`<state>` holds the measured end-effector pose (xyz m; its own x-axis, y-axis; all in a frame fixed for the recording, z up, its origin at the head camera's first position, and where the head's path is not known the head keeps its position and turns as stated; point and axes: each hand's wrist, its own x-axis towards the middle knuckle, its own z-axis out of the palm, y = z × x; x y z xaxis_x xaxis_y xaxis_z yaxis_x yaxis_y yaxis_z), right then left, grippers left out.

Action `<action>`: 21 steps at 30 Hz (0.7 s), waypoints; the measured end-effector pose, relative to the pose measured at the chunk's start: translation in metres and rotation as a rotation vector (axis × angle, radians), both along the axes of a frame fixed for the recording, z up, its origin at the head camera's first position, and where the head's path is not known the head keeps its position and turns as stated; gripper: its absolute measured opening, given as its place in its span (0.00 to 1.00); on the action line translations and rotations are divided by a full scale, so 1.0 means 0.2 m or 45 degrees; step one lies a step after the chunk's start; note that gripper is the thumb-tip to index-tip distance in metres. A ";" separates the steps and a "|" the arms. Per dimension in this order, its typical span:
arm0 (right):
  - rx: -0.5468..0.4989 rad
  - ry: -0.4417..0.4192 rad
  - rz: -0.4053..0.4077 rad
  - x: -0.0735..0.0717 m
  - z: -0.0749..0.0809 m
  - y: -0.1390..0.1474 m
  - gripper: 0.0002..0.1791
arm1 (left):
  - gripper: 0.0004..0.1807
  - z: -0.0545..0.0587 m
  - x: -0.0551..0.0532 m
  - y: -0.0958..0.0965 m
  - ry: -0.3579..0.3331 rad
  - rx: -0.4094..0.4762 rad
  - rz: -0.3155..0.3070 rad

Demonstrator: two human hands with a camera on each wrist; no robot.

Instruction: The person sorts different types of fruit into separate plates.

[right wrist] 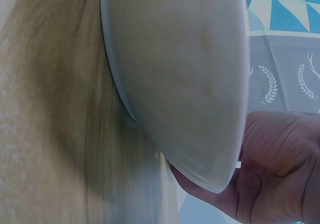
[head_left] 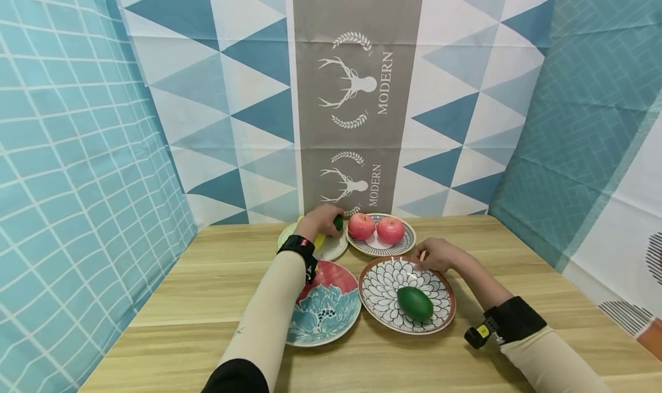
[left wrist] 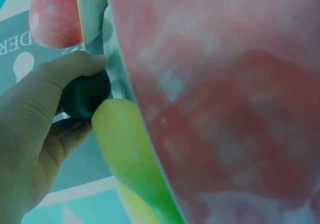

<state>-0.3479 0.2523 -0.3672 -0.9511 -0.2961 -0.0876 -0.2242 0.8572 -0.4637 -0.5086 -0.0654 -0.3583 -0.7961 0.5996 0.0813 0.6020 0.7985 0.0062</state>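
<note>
My left hand [head_left: 322, 219] grips a dark green avocado [left wrist: 87, 96] over the pale plate [head_left: 335, 247] at the back left. Yellow-green bananas [left wrist: 125, 144] lie on that plate, just beside the held fruit and partly hidden by the hand. My right hand [head_left: 437, 255] pinches the far right rim of a white plate with a petal pattern and brown edge [head_left: 383, 281]. A second green avocado [head_left: 415, 304] rests in this patterned plate. In the right wrist view, thumb and fingers stand on either side of the rim of its pale underside [right wrist: 180, 84].
Two red apples [head_left: 390, 230] sit on a striped-rim plate [head_left: 408, 245] at the back. A red and blue flower plate [head_left: 326, 318] lies at the front left, under the left forearm. The wooden table [head_left: 196, 307] meets patterned cloth walls at the back and sides.
</note>
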 end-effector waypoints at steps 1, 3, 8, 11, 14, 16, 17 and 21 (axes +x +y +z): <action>0.003 0.001 -0.003 0.00 0.00 0.00 0.05 | 0.29 0.00 0.00 0.00 0.002 -0.004 0.002; 0.003 0.006 -0.008 0.00 0.00 0.00 0.06 | 0.28 0.02 0.00 -0.01 -0.002 0.001 0.008; -0.009 -0.028 -0.045 0.00 -0.01 -0.01 0.06 | 0.29 0.07 0.03 -0.02 0.011 0.026 -0.017; -0.005 -0.028 -0.047 0.00 -0.01 -0.01 0.06 | 0.30 0.11 0.05 -0.02 0.037 0.021 -0.036; -0.002 -0.003 -0.017 0.00 -0.01 -0.01 0.06 | 0.29 0.15 0.06 -0.01 0.057 0.022 -0.053; -0.001 0.010 0.005 0.00 0.00 0.00 0.05 | 0.26 0.17 0.07 0.00 0.077 0.017 -0.071; -0.004 0.009 0.008 0.00 0.00 0.00 0.05 | 0.26 0.19 0.07 0.01 0.082 0.018 -0.080; -0.026 -0.017 0.002 0.01 0.00 0.00 0.05 | 0.25 0.25 0.11 0.04 0.104 0.045 -0.141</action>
